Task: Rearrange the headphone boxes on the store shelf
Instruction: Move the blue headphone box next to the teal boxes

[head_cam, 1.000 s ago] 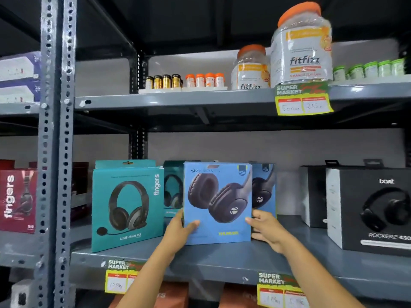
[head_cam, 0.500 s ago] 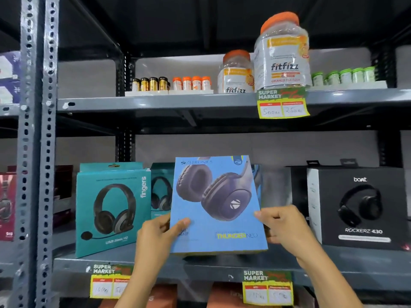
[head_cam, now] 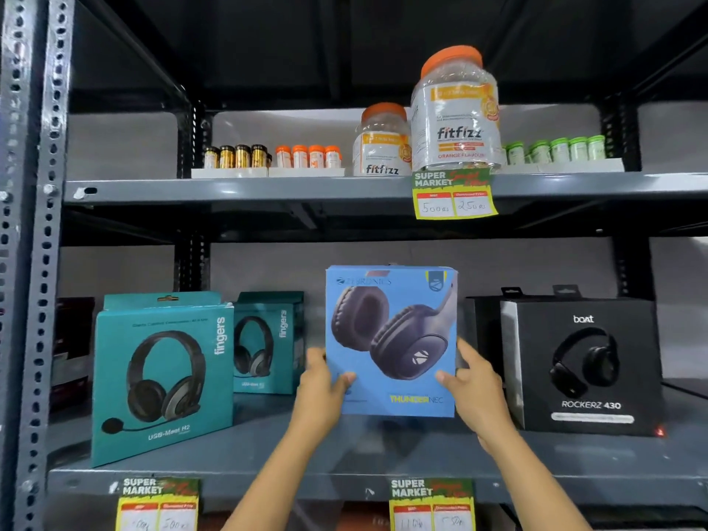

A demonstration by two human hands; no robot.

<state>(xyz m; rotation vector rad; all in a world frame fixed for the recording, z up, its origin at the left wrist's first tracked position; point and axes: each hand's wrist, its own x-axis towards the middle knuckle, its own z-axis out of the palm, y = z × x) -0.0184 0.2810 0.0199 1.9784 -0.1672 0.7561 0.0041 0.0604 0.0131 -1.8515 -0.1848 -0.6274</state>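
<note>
Both hands grasp the blue headphone box (head_cam: 390,339) upright by its lower sides, the left hand (head_cam: 320,381) and right hand (head_cam: 473,381) holding it at the grey shelf (head_cam: 268,446), between the teal boxes (head_cam: 163,377) and the black box (head_cam: 582,366).

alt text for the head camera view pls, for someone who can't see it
Two hands, left and right, hold a blue headphone box upright by its sides over a grey store shelf. Teal boxes stand to its left and a black box to its right; jars line the shelf above.
</note>
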